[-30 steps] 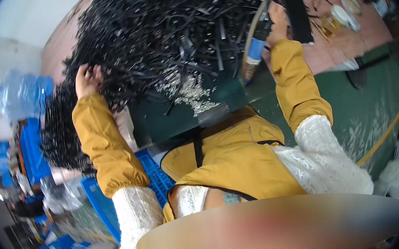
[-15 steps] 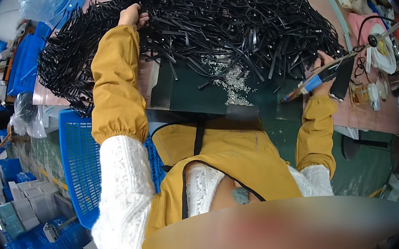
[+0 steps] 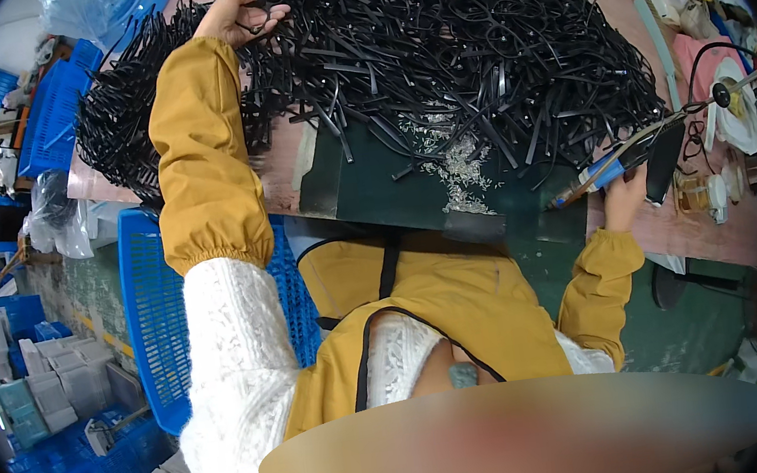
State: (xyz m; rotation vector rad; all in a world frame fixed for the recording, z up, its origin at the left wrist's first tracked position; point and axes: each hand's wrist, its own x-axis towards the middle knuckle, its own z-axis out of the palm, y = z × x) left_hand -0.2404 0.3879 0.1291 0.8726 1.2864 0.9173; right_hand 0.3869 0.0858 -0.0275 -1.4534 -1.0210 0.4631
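A large heap of black eyeglass frames (image 3: 450, 48) spreads over the far side of the table. At the heap's left part, my left hand (image 3: 240, 19) has curled fingers around a thin black frame piece, probably a glasses frame; its exact shape is partly hidden. To the right, by the table's near edge, my right hand (image 3: 625, 199) is closed around a pen-like powered screwdriver (image 3: 599, 173) with a blue body. Its tip points left toward the dark green mat (image 3: 362, 177). Some of the right fingers are behind the tool.
Small shiny screws (image 3: 463, 169) lie scattered on the mat. A blue plastic basket (image 3: 150, 312) stands below the table at my left. Glass jars (image 3: 698, 183) and a dark cable crowd the right side. Blue crates (image 3: 61, 115) stand at the far left.
My left hand has shifted slightly left and away, its fingers now showing a black piece. My right hand has drawn back from the heap's edge, and its raised finger has come down by the screwdriver.
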